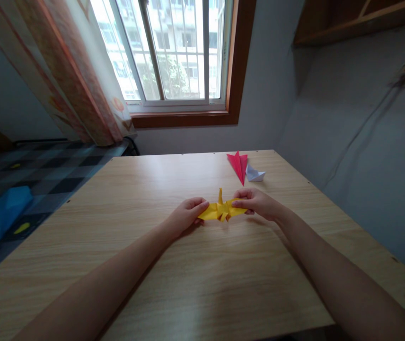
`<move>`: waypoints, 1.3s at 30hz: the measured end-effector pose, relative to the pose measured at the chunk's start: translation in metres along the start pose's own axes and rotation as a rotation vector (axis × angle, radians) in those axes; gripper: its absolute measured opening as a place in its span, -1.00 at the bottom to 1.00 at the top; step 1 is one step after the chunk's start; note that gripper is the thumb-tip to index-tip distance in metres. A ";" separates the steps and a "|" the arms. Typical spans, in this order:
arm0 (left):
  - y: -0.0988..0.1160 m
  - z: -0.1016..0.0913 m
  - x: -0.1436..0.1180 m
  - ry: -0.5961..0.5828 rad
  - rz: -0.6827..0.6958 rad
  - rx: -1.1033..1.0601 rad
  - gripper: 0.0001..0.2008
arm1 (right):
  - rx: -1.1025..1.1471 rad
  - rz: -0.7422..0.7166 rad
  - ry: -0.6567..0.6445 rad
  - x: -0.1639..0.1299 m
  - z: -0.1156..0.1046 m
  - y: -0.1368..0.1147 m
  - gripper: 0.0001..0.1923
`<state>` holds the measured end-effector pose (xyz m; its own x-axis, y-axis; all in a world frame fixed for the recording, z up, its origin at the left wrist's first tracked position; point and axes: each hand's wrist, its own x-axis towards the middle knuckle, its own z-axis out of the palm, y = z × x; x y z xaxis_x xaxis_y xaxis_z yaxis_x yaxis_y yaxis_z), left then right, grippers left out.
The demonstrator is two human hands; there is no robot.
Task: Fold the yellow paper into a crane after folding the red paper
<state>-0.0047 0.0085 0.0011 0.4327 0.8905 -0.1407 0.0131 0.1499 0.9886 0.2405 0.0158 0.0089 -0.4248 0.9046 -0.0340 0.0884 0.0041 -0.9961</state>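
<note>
A yellow origami crane (223, 210) is stretched between my two hands over the middle of the table, its narrow neck pointing away from me. My left hand (189, 213) pinches the left wing between thumb and fingers. On the other side, my right hand (257, 202) grips the right wing, thumb on top. Beyond the right hand lies a red paper plane (238, 166), its tip toward me. Right beside it sits a small white paper boat (255, 175).
The wooden table (145, 182) reaches back toward a wall below a barred window (177, 52). At left, a blue item (2, 208) rests on a checked bed cover (60, 158). A cable (355, 135) hangs down the right wall.
</note>
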 end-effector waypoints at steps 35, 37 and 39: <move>0.003 0.003 -0.002 0.052 0.046 0.001 -0.55 | 0.015 0.046 0.022 0.000 -0.003 -0.002 -0.59; 0.002 0.003 -0.002 0.058 0.051 0.011 -0.56 | 0.016 0.051 0.027 0.000 -0.003 -0.003 -0.59; 0.002 0.002 -0.002 0.063 0.053 0.020 -0.57 | 0.017 0.056 0.031 0.000 -0.003 -0.004 -0.58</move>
<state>-0.0034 0.0056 0.0034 0.3754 0.9224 -0.0906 0.0101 0.0937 0.9955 0.2426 0.0168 0.0129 -0.3920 0.9159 -0.0870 0.0955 -0.0536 -0.9940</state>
